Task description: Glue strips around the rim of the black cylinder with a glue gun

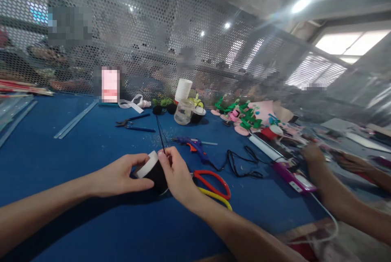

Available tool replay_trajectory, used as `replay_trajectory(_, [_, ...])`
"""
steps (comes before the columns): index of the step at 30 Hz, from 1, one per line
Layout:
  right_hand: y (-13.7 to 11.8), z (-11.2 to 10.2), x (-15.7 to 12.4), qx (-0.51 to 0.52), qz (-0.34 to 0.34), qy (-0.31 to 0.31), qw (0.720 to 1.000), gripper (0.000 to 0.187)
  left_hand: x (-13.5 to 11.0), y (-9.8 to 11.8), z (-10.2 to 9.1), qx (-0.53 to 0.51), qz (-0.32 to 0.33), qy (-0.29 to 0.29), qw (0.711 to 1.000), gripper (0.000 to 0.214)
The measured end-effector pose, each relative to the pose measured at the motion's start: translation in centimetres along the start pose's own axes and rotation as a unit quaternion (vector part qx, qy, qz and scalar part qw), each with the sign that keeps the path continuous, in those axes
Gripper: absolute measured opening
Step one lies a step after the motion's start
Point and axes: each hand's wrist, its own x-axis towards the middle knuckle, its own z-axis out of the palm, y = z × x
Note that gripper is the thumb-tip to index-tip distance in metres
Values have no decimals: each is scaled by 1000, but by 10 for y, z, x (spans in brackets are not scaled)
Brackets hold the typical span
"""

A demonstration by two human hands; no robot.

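My left hand [122, 175] is curled round a small black cup-like thing with a white rim [160, 174], which lies tilted on its side. At its right side is my right hand [179, 172], thumb and fingers pinched on a thin black stem [160, 134]. The stem points away from me toward a round black piece [157, 109]; whether the two are joined, I cannot tell. Scissors with red and yellow handles [218, 178] lie partly hidden beneath my right wrist. Beyond my hands is a blue glue gun [194, 145] with a clear stick in its back.
Blue-handled pliers [139, 127], a clear plastic cup [183, 112] and stacked white cups [183, 89] stand or lie farther back. A black cord [241, 160] runs to a purple power strip [293, 178]. Another person's arm [332, 184] reaches in at right. A perforated metal screen [137, 50] borders the table.
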Motion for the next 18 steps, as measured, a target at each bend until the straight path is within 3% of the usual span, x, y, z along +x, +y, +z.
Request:
replay_trajectory(6, [-2,5,-3,-27,-48,4,998,18,2,7,9,-56,-41,41,997,24])
replay_trajectory(12, [-6,-2,-3,-3,-74,14,997,13,1,0,10,-85,-11,41,995,22])
replay_trajectory(18, [-9,-7,-1,27,-47,5,999,14,3,-6,11,-93,5,37,995,21])
